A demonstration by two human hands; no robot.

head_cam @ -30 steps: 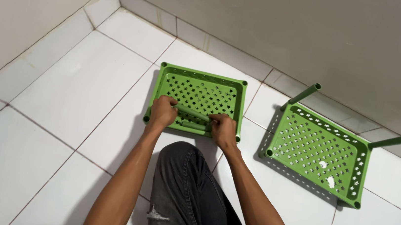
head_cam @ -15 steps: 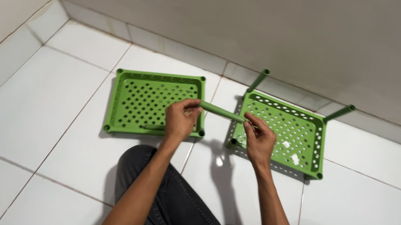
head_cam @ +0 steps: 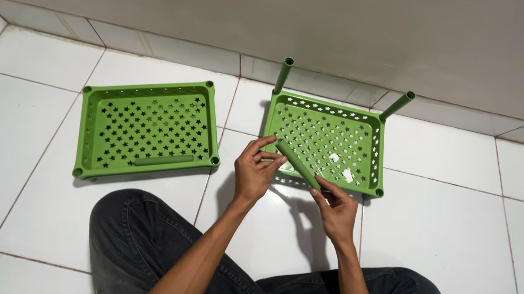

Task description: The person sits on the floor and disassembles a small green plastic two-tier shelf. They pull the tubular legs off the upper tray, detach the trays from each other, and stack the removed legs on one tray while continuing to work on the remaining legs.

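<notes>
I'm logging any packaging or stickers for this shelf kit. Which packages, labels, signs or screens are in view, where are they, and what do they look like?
No packages, signs or screens in view.
Two small white patches, possibly sticker scraps: on the floor of the right green tray, irregular, too small to tell.

- I see the green tube, held between my left hand and right hand, as smooth plastic with a dull sheen.
- At 9 o'clock from it, the left tray looks like moulded green plastic, matt, punched with star holes.
- At 1 o'clock, the right tray has the same plastic finish.
- The floor reads as glossy white ceramic tile.
- My trousers look like dark, worn denim cloth.
</notes>
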